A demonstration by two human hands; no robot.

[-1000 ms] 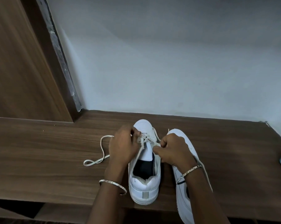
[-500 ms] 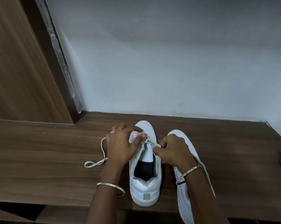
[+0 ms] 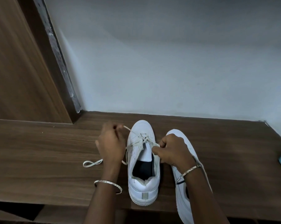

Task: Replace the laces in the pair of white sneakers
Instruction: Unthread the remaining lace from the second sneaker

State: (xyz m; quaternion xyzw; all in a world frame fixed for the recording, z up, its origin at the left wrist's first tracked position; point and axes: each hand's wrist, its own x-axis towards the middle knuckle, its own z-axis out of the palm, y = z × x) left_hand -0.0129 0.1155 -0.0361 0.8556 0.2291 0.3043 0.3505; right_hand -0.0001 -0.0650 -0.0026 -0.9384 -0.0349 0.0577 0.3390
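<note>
The blurred left hand (image 3: 111,143) pinches one lace (image 3: 135,143) end, the curled right hand (image 3: 172,150) the other, over the first sneaker (image 3: 143,185); the forearm (image 3: 201,191) half hides the second sneaker (image 3: 177,132), cropped below.

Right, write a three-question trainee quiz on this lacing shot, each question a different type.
1. True or false: the left hand and the right hand each pinch part of the lace threaded in the middle sneaker.
2. What lies partly under the right forearm? A) the second sneaker; B) a brush; C) a shoebox.
3. Fill in: the lace's loose loop lies on the wooden table, to the ___ of the left wrist.
Key: 1 true; 2 A; 3 left.
</note>
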